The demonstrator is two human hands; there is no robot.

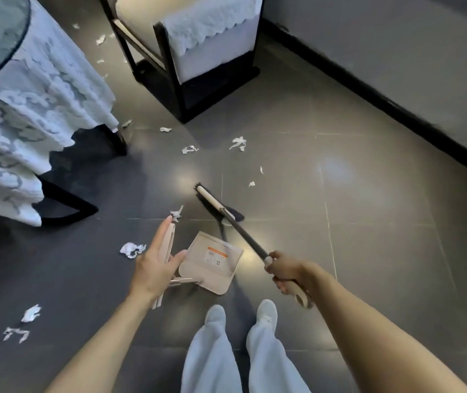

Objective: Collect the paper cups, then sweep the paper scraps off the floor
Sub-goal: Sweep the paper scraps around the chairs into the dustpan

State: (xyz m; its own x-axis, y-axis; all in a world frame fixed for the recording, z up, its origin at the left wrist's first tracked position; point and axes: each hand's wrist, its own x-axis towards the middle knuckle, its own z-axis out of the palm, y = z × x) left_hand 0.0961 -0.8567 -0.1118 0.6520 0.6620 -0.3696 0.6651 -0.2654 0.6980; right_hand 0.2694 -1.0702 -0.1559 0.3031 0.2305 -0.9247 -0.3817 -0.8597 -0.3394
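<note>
Several crumpled white paper scraps [132, 249] lie scattered over the glossy grey tile floor [368, 222]. My right hand [286, 275] is clenched round the broom [248, 236], on the pale grip of its thin dark shaft; the bristled head rests on the tiles ahead. My left hand [155, 262] lies with straight, released fingers along the slim handle of the flat beige dustpan [212, 262], just in front of my feet

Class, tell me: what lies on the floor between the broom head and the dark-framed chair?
The head view shows crumpled paper scraps on the floor tiles between the broom head and the chair; nothing else.
</note>
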